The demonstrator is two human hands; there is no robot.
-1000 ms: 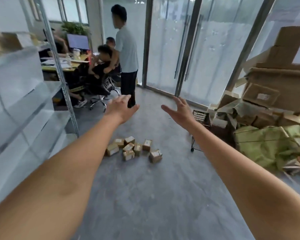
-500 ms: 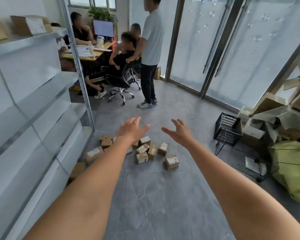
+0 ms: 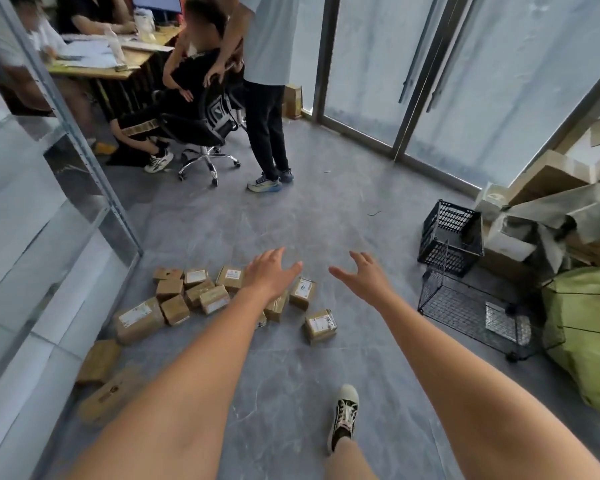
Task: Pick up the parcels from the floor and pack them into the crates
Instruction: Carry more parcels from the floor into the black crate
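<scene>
Both bare arms are stretched forward over the grey stone-tiled floor [image 3: 291, 220]. The left hand [image 3: 269, 275] is held with fingers straight and spread, grasping nothing; it is seen in front of the cluster of small brown cardboard parcels with white labels [image 3: 201, 296], though whether it touches any cannot be told. The right hand [image 3: 364, 277] is likewise released, fingers apart and empty, over bare floor to the right of the cluster. The parcels are scattered on the floor near the foot of the grey metal shelving unit [image 3: 49, 202] at the left; one labelled parcel [image 3: 320, 325] lies slightly apart on the right side of the group. A black plastic lattice crate [image 3: 451, 237] is seen well to the right, with a black wire mesh crate [image 3: 478, 313] just beside it, nearer the camera. A black-and-white canvas sneaker [image 3: 343, 414] is planted on the floor below the hands. A standing person in dark trousers [image 3: 267, 123] and seated people at a wooden desk [image 3: 118, 64] are visible behind.
</scene>
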